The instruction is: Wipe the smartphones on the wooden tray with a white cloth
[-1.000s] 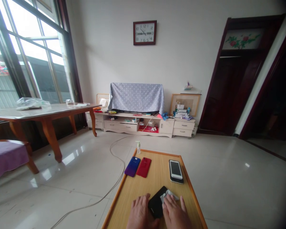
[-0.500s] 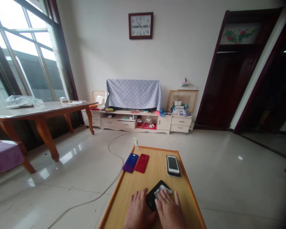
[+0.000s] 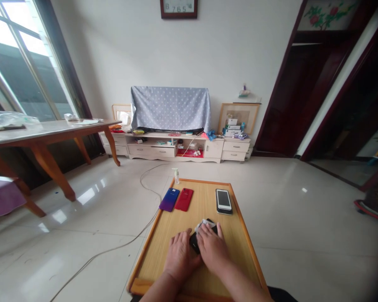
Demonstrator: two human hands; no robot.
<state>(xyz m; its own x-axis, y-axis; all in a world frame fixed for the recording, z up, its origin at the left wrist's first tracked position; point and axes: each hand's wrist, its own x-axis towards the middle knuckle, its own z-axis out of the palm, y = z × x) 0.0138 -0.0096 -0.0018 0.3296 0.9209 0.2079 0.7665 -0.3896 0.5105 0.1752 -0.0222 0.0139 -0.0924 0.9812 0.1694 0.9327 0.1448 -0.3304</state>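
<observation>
**Both hands down on a black phone**

So the black phone (image 3: 193, 242) lay flat near the middle of the low wooden table (image 3: 164, 243), mostly covered. The left hand (image 3: 179, 256) sat flat with fingers spread, touching the phone's left edge, not really gripping it. The right hand (image 3: 211, 248) pressed a small white cloth (image 3: 203, 222) onto the phone, fingers curved over it. Farther up the table lay a purple phone (image 3: 169, 199), red phone (image 3: 183, 199) and white phone (image 3: 223, 200), with a little pump bottle (image 3: 176, 176) at the far corner.

Purple phone (image 3: 169, 199) beside red phone (image 3: 183, 199); white phone (image 3: 223, 200) apart.
</observation>
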